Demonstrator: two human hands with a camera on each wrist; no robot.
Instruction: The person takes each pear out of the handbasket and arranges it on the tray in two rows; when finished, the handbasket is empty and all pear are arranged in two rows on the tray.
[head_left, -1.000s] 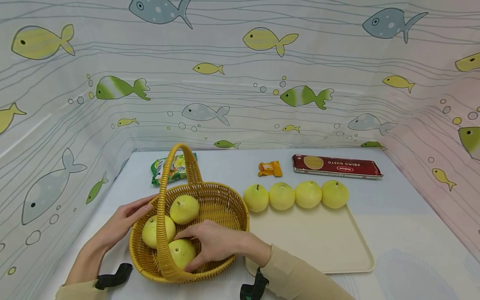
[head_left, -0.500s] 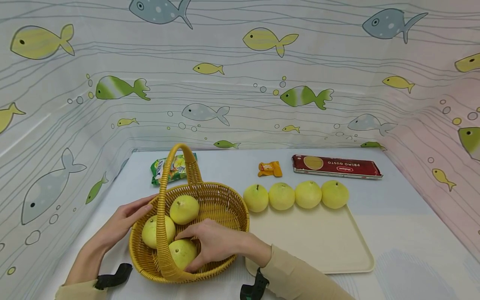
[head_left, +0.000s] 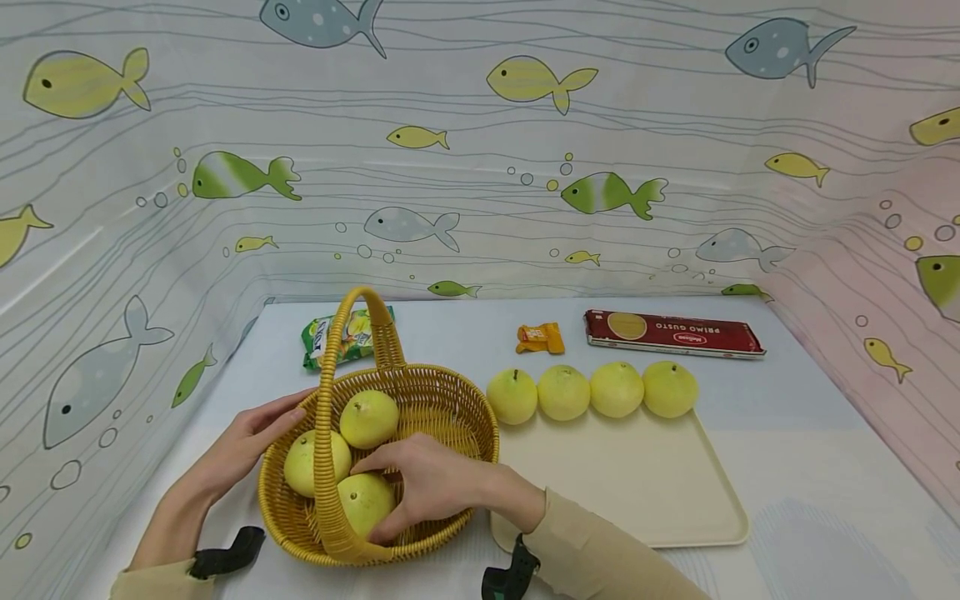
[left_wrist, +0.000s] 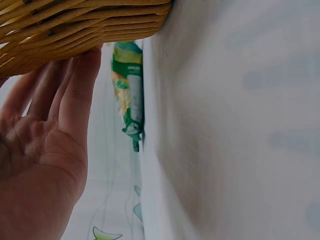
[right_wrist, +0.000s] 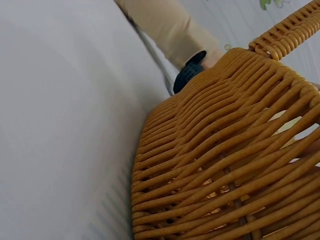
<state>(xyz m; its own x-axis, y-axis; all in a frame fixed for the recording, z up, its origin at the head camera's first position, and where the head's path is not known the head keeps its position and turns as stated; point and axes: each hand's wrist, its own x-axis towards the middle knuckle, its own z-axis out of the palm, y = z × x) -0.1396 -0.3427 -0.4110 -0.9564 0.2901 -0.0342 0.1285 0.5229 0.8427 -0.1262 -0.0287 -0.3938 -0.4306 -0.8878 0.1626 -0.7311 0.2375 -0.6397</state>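
A yellow wicker basket [head_left: 442, 400] with a tall arched handle stands at left of centre in the head view, with three round yellow-green pears in it. My right hand [head_left: 431, 483] reaches inside and grips the nearest pear [head_left: 364, 505] between thumb and fingers. Beside it lies a second pear [head_left: 303, 463], partly behind the handle, and farther back a third pear [head_left: 369, 419]. My left hand [head_left: 251, 442] touches the basket's left side, thumb at the rim. In the left wrist view its straight fingers [left_wrist: 75, 95] rest against the outer wall. The right wrist view shows mostly basket weave.
Several more pears [head_left: 617, 389] stand in a row along the far edge of a cream tray [head_left: 630, 483], right of the basket. Behind are a green packet [head_left: 351, 337], a small orange packet [head_left: 540, 338] and a long dark-red box [head_left: 675, 332]. A fish-patterned backdrop encloses the table.
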